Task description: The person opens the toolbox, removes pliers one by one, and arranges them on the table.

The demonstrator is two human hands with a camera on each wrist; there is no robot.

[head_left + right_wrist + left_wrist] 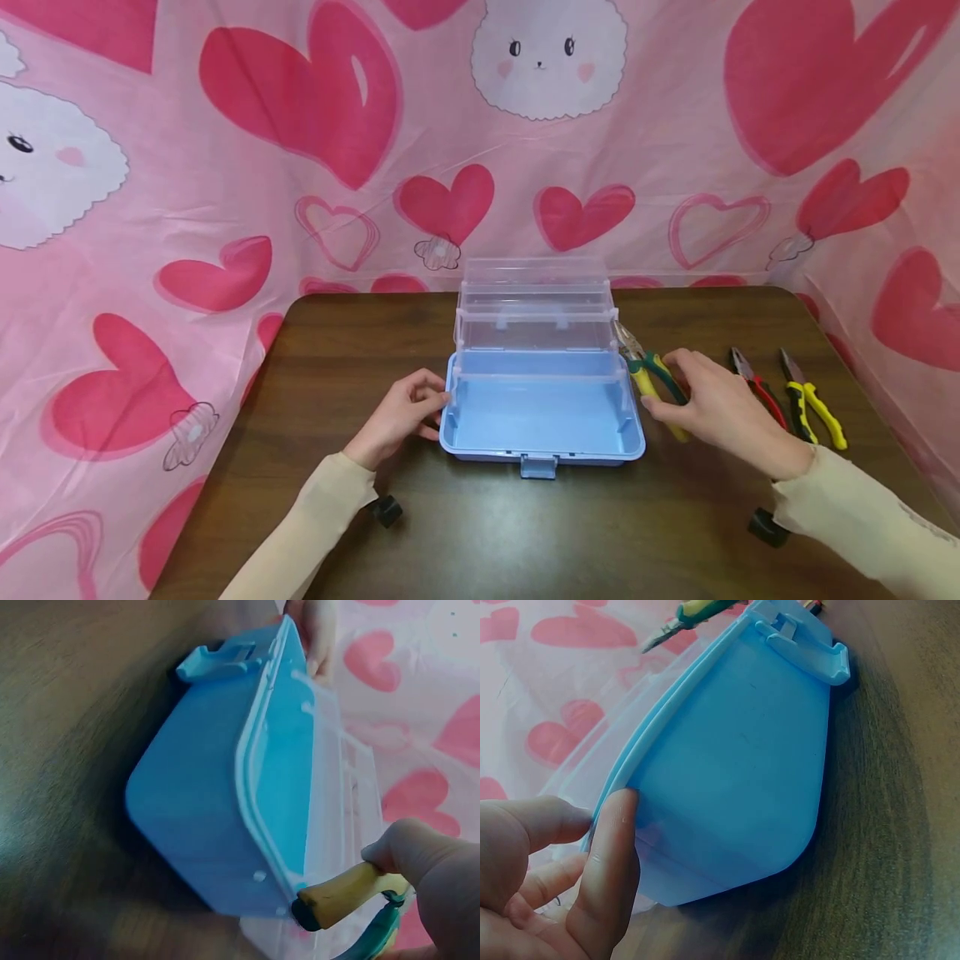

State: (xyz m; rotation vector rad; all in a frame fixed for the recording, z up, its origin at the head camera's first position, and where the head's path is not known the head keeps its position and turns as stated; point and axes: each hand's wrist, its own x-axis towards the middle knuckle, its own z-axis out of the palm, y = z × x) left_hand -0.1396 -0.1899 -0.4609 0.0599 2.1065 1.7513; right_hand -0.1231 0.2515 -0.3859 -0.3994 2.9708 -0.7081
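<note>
A blue plastic toolbox (536,417) with clear tiered trays (536,325) folded up at its back sits on the table. My left hand (401,412) pinches the box's left rim; in the left wrist view the fingers (611,855) lie on both sides of that edge. Pliers with green and yellow handles (643,382) are held by my right hand (716,408) beside the box's right rim, jaws pointing away from me. One yellow handle (345,895) shows against the thumb in the right wrist view.
To the right lie red-and-black pliers (767,400) and yellow-and-black long-nose pliers (817,412). The box's latch (538,467) hangs down at its front. A pink cloth with hearts (442,100) hangs behind the brown table (480,533) and at its sides.
</note>
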